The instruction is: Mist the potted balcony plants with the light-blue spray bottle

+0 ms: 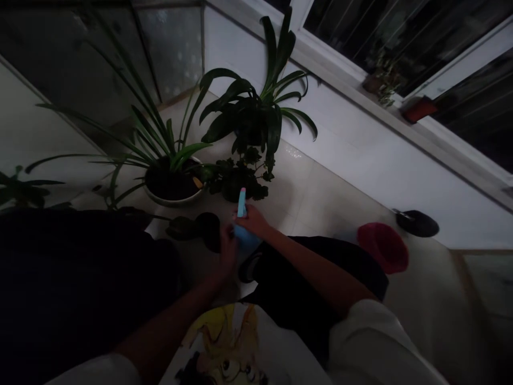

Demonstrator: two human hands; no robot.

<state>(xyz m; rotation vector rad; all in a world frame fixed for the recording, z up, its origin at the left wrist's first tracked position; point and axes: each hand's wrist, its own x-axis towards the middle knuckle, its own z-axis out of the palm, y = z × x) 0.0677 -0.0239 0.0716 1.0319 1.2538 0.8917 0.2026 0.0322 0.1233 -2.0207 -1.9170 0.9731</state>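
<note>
A light-blue spray bottle (245, 239) with a pink-tipped nozzle stands low in front of me. My right hand (253, 220) is closed around its neck, just below the spray head (241, 202). Against the left side of the bottle is my left hand (228, 248), dark and blurred; its fingers cannot be made out clearly. Just beyond the nozzle grows a small leafy plant (230, 179). Left of it, a long-leaved plant (172, 152) grows in a wide round pot (174, 202) of dark soil. Behind them rises a broad-leaved plant (268, 115).
A red basin (380, 247) and a dark round pan-like object (417, 223) lie on the tiled floor at right. Small pots, one of them reddish (420, 109), stand on the windowsill (344, 80). Another plant (24, 187) is at far left. The light is dim.
</note>
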